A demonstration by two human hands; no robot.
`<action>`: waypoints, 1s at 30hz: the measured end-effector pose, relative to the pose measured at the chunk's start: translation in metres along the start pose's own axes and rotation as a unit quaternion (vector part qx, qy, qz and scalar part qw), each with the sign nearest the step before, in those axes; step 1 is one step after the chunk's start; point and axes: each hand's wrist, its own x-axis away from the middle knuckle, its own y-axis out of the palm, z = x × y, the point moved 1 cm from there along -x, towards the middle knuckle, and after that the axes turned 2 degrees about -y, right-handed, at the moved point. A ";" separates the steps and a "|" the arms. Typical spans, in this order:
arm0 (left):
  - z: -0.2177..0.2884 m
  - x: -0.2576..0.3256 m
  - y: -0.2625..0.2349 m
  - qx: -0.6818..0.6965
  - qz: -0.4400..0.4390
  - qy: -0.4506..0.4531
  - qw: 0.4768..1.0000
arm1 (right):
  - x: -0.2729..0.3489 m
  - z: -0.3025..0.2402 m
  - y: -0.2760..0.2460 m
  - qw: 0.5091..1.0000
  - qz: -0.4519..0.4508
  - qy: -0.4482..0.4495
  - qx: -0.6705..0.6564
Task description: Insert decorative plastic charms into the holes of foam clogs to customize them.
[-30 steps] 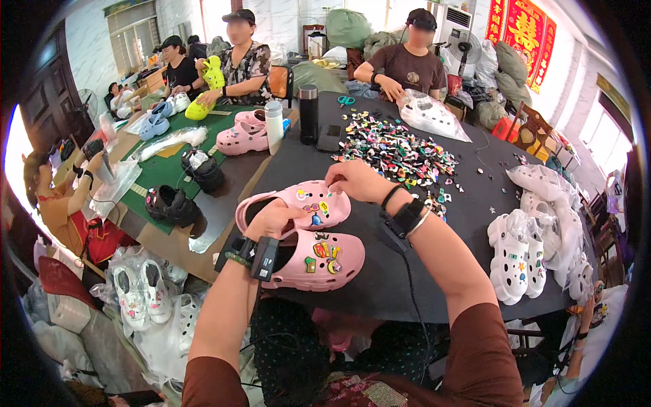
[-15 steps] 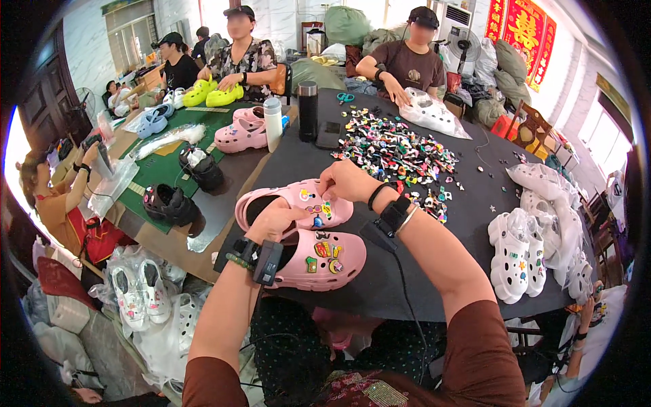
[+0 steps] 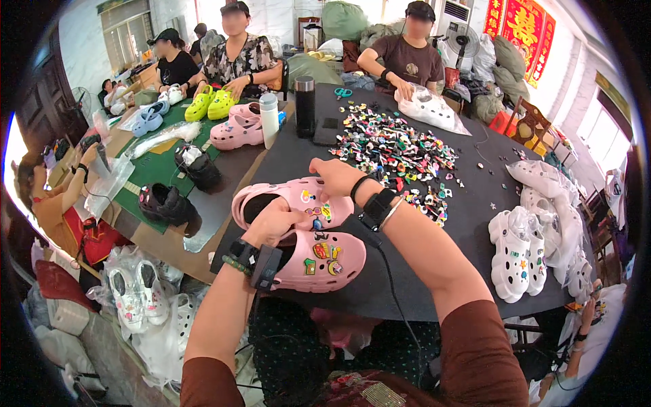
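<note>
Two pink clogs lie side by side on the dark table in front of me. The far clog (image 3: 339, 211) carries several small charms on its upper, and the near clog (image 3: 346, 278) has a fuller group of charms. My left hand (image 3: 272, 220) is closed on the far clog at its opening, fingertips beside the charms; part of the grip is hidden. Over the far clog's far side is my right hand (image 3: 339, 178), its thumb on the upper and index finger reaching past the edge. Whether a charm is under its fingers is hidden.
A heap of loose charms (image 3: 400, 149) spreads beyond my right hand. A black bottle (image 3: 305, 108), a white bottle (image 3: 269, 121) and a phone (image 3: 327, 131) stand or lie farther left. White clogs (image 3: 510, 258) sit at right. Co-workers handle shoes across the tables.
My right hand has shifted slightly left and its index finger now stretches out past the clog. Across the table, a co-worker has lowered the yellow-green clogs onto the green mat.
</note>
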 end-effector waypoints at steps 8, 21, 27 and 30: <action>0.002 -0.001 0.004 0.063 0.030 0.016 0.997 | -0.002 0.021 0.013 0.996 0.068 -0.026 -0.050; 0.003 -0.005 -0.035 -0.151 0.096 -0.014 0.984 | 0.159 0.047 0.036 0.968 0.218 0.016 -0.123; 0.027 0.014 -0.010 -0.250 0.100 0.013 0.963 | 0.242 0.042 0.065 0.958 0.269 0.049 -0.086; 0.035 0.017 0.002 -0.071 0.131 -0.049 0.988 | 0.260 0.047 0.092 0.950 0.292 0.073 -0.088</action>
